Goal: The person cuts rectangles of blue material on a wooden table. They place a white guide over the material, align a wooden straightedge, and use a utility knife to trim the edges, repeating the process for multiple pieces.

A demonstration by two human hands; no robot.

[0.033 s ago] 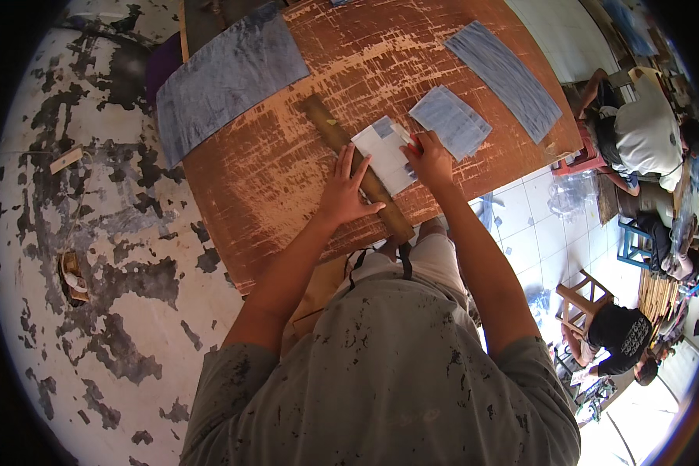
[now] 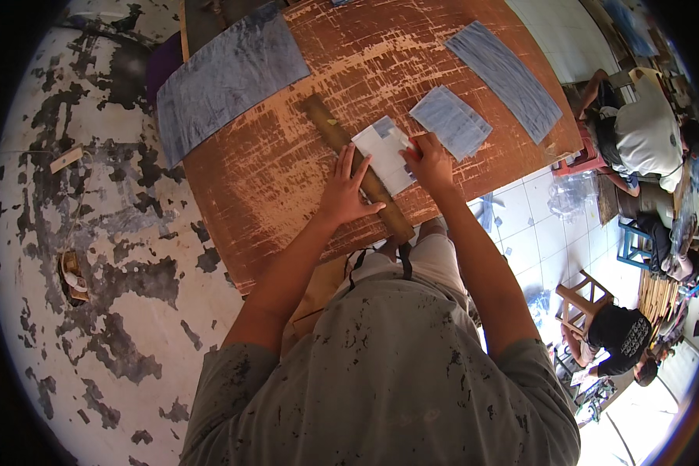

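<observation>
My left hand lies flat with fingers spread, pressing on a long brown wooden strip and touching the near edge of a white rectangular sheet. The strip lies slantwise along the sheet's left side. Over the sheet's right edge, my right hand is closed round a small red-handled tool that looks like a cutter; its tip is too small to make out. Just beyond that hand lies a stack of grey-blue pieces.
Under everything is a scratched brown tabletop. A large grey-blue sheet lies at the far left, and a long grey-blue strip at the far right. Two people sit off to the right, near a wooden stool.
My right hand and the red-handled tool have shifted very slightly. My left hand, the wooden strip and the sheet stay in place.
</observation>
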